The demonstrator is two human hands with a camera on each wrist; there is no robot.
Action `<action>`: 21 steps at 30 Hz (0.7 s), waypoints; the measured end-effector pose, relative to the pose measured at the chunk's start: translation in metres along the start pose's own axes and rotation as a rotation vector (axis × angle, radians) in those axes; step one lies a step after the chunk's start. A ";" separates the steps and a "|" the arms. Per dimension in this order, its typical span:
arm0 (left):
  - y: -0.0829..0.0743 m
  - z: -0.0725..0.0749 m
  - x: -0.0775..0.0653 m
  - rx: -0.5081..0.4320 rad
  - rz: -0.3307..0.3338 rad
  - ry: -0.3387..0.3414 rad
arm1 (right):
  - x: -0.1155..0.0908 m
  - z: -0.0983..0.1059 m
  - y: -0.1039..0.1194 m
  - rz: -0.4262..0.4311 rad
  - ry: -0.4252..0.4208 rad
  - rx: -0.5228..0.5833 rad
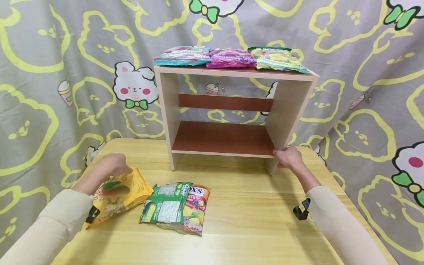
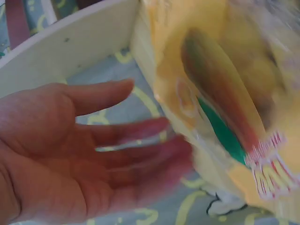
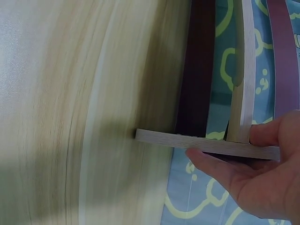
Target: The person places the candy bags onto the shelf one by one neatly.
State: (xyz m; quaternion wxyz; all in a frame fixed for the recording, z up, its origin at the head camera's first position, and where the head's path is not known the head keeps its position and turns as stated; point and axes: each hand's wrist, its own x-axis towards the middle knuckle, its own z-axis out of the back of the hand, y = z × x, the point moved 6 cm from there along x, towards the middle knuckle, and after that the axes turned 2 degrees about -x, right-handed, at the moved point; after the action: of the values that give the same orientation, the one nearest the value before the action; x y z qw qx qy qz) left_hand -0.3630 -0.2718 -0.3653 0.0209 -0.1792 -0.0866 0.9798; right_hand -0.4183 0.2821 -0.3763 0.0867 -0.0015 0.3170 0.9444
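Patterned cloth (image 1: 212,31) backs the wooden table (image 1: 241,206) and shelf (image 1: 225,138).

Grey cartoon-print curtain (image 1: 285,33) (softly creased)

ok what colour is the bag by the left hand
The bag is mostly yellow-orange; the head view shows it best.

Far on the bench (image 1: 238,221), a shelf (image 1: 225,138) bears three packets (image 1: 230,58); nearer and left, two overlapping packets (image 1: 169,206), a bag (image 1: 137,187) left of them.
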 end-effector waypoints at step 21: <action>0.000 -0.044 -0.003 0.200 0.183 0.224 | 0.000 0.000 0.000 0.033 -0.003 -0.031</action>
State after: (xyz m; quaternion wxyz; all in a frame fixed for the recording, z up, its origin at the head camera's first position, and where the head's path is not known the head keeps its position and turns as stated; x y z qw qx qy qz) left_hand -0.3444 -0.2645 -0.4044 -0.0411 -0.2914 0.0310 0.9552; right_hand -0.4181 0.2815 -0.3764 0.0715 0.0038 0.3024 0.9505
